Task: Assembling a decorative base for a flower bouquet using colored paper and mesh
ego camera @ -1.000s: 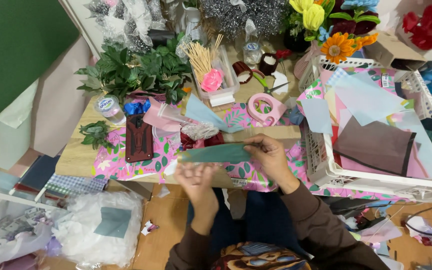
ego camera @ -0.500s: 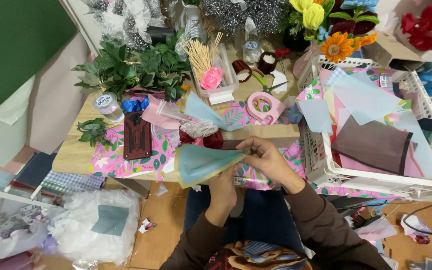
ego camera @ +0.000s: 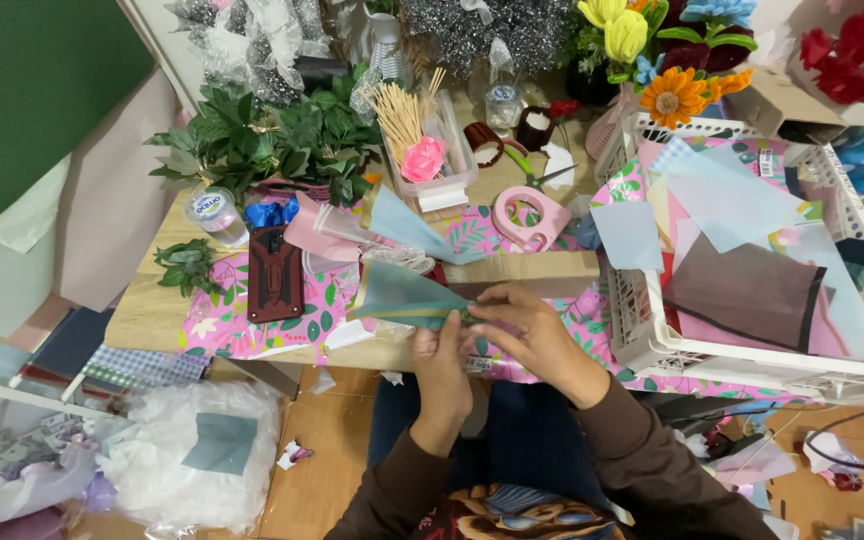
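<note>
Both hands pinch the teal paper piece (ego camera: pixel 402 297) at its narrow end — the left hand (ego camera: pixel 440 352) from beneath, the right hand (ego camera: pixel 527 330) at 3 o'clock. The paper fans out toward 9 o'clock, above the wooden table (ego camera: pixel 142 315) edge.

Wooden table (ego camera: pixel 152 310), light brown, partly covered by pink floral sheets (ego camera: pixel 214 325). Directly on it: dark red phone case (ego camera: pixel 274 272) lying flat on the pink sheet; clear lidded cup (ego camera: pixel 217 213) just beside green leaf sprays (ego camera: pixel 252 145); small leaf sprig (ego camera: pixel 187 265) near the left edge; clear box (ego camera: pixel 442 165) holding wooden sticks and a pink bloom; pink tape dispenser (ego camera: pixel 530 217); white basket (ego camera: pixel 642 340) of coloured paper sheets at the right end.
</note>
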